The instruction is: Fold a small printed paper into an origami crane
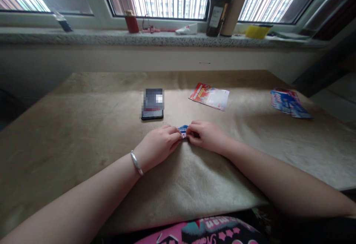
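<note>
A small piece of blue printed paper [183, 129], with a pointed top, lies at the middle of the table between my two hands. My left hand [162, 142] has its fingers pressed together on the paper's left edge; a silver bangle [136, 163] circles that wrist. From the other side, my right hand [204, 134] pinches the right edge between thumb and fingers. Much of the paper is hidden under the fingertips. Just beyond my left hand a phone [152, 105] lies flat, its screen blurred out.
Red-and-white printed leaflets [210, 96] lie beyond my right hand. Blue printed sheets [290, 103] overlap near the right edge of the cloth-covered table [69, 125]. On the granite windowsill [172, 40] stand a dark lidded container [217, 17], a red bottle [131, 23] and a yellow item [258, 32].
</note>
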`<action>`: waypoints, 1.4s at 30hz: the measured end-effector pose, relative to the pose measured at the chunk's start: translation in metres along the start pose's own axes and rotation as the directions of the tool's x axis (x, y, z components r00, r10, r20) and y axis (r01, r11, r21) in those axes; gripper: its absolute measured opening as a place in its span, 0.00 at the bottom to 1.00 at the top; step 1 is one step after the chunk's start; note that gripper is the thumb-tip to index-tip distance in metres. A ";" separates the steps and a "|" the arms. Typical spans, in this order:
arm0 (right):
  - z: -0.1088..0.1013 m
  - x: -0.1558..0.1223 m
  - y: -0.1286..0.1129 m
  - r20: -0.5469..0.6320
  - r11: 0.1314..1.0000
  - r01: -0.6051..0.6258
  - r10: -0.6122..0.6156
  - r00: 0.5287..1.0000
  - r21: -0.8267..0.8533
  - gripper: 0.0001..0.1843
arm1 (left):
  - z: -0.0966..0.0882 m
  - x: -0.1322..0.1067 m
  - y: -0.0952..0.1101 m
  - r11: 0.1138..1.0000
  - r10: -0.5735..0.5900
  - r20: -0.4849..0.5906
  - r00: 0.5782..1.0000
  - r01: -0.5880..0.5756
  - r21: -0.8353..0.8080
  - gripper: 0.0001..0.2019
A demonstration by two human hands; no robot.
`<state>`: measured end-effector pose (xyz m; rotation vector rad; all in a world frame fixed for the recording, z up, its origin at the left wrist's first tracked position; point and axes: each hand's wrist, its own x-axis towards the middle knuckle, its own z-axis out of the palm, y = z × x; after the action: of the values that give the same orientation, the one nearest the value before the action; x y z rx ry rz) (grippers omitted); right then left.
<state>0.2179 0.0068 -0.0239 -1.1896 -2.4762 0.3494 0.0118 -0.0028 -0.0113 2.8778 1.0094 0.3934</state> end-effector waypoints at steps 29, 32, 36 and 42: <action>-0.001 0.005 0.005 0.080 0.984 -0.088 0.076 0.994 0.154 0.08 | 0.012 0.007 -0.007 0.992 -0.086 -0.114 0.990 0.074 -0.101 0.06; -0.001 0.005 0.007 0.059 0.982 -0.112 0.104 0.993 0.154 0.08 | 0.009 0.006 -0.007 1.000 -0.017 -0.128 0.992 0.015 -0.016 0.08; 0.000 0.004 0.009 0.033 0.982 -0.120 0.117 0.993 0.147 0.08 | 0.006 0.005 -0.006 0.993 0.047 -0.093 0.995 -0.036 0.114 0.09; -0.006 0.001 0.004 0.024 0.987 -0.161 0.160 0.987 0.016 0.09 | 0.006 0.004 -0.008 0.989 0.039 -0.070 0.997 -0.028 0.143 0.09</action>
<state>0.2228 0.0105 -0.0195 -1.3892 -2.3971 0.4300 0.0120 0.0061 -0.0172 3.0311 1.0418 0.4485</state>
